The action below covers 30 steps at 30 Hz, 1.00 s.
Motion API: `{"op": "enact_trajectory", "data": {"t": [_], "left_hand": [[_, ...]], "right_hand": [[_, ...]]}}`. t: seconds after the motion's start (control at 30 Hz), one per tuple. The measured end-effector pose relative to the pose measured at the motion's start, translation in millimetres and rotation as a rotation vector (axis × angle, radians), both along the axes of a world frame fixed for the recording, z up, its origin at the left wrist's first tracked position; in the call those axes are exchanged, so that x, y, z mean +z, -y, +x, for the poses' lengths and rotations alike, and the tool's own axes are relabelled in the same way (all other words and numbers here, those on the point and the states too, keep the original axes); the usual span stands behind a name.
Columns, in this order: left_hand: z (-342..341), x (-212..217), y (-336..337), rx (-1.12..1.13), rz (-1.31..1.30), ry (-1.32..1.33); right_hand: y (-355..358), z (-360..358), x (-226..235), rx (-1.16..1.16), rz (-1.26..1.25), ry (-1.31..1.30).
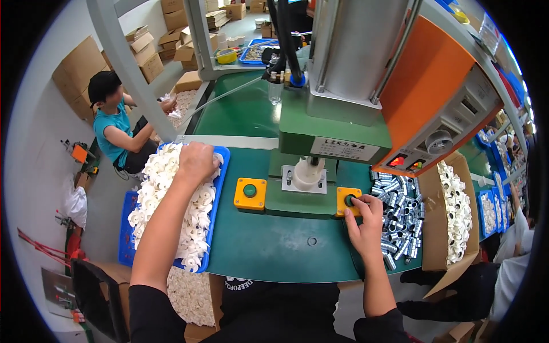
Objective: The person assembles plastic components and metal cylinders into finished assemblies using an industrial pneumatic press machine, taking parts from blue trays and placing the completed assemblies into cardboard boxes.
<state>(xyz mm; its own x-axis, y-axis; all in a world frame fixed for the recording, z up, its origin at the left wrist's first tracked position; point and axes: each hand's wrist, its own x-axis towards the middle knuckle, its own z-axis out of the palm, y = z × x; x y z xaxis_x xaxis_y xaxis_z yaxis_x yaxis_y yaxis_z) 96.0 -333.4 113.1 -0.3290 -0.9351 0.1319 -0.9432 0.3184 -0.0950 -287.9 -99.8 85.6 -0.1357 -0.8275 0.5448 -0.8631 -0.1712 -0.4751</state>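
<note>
While my left hand (196, 161) closes on white parts (171, 211) (tray (223, 171) full), right hand's (365, 220) fingertip presses the button (349, 200); press (309, 171) loaded.

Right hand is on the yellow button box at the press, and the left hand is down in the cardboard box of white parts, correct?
Not quite. In the head view the left hand is down in the blue tray of white parts, not a cardboard box. The right hand is on the yellow button box at the press, as you said.
</note>
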Motion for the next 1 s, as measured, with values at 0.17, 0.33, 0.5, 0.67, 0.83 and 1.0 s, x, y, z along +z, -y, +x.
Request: {"op": "enact_trajectory", "data": {"t": [0.17, 0.33, 0.5, 0.67, 0.83, 1.0], "left_hand": [[0, 7, 7, 0.016, 0.054, -0.065], [-7, 30, 4, -0.128, 0.019, -0.288], [-44, 50, -15, -0.286, 0.174, -0.578], [-91, 72, -45, -0.517, 0.167, -0.67], [-116, 66, -67, -0.575, 0.187, -0.807], [-136, 49, -74, -0.643, 0.181, -0.646]], "right_hand": [[2, 1, 4, -0.002, 0.006, -0.001], [29, 21, 26, 0.027, -0.06, 0.038], [73, 73, 71, 0.103, 0.021, 0.328], [98, 79, 67, 0.179, 0.021, 0.387], [74, 58, 55, 0.017, -0.01, 0.13], [5, -65, 60, -0.309, -0.263, -0.061]]}}
